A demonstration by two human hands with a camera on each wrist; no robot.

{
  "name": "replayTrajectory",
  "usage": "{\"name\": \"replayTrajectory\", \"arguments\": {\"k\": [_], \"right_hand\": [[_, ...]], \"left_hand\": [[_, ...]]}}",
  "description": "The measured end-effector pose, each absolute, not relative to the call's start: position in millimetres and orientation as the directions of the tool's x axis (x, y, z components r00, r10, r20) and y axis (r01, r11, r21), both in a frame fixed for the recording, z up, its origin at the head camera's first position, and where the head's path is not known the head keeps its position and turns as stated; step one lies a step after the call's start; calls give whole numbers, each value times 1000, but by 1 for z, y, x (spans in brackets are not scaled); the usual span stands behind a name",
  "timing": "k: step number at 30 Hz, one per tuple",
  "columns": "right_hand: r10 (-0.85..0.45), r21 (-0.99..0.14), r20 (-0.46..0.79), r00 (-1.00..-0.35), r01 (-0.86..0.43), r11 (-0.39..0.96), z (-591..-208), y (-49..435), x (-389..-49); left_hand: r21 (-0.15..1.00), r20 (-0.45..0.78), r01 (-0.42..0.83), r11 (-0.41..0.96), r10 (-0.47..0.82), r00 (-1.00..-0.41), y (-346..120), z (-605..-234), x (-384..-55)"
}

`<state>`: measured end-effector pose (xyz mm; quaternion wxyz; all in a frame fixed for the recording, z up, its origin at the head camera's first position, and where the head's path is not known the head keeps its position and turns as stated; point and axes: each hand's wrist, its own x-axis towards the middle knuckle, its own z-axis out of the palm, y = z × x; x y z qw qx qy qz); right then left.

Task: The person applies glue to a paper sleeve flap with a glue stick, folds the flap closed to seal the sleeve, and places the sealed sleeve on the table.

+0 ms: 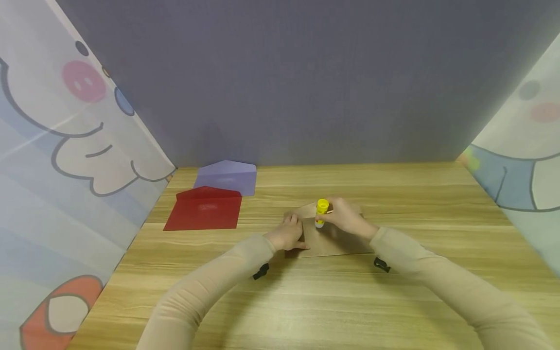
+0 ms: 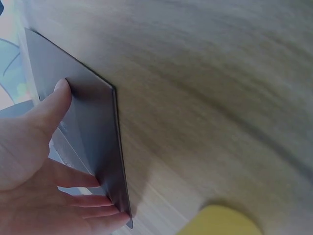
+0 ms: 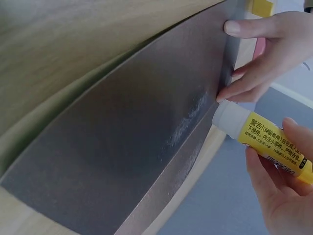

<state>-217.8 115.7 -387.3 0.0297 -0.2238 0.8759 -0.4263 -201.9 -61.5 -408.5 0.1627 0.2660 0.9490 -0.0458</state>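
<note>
A brown paper envelope [image 1: 317, 245] lies on the wooden table with its flap opened out toward the back. On its left end rests my left hand [image 1: 288, 234]; in the left wrist view the thumb [image 2: 61, 95] lies flat on the paper and the other fingertips touch the edge. My right hand [image 1: 347, 218] pinches a yellow glue stick [image 3: 266, 134] between thumb and fingers. Its white end points down at the envelope, close to the flap's fold. A whitish glue smear [image 3: 188, 120] shows along that fold in the right wrist view.
To the left lie a red envelope [image 1: 205, 214] and, behind it, a lilac envelope [image 1: 236, 180], both with flaps opened upward. A grey panel [image 1: 297, 87] stands along the table's back edge. Cartoon-printed sheets [image 1: 39, 160] border both sides.
</note>
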Motion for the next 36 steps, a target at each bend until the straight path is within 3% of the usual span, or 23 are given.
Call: {"name": "replayTrajectory", "arguments": {"k": [24, 36], "right_hand": [[-510, -670, 141, -849, -461, 582, -399, 99, -220], [-483, -685, 84, -872, -402, 607, -400, 115, -219]], "left_hand": [[-38, -322, 526, 849, 488, -811, -62, -409, -201], [-68, -359, 522, 850, 467, -808, -59, -407, -202]]}}
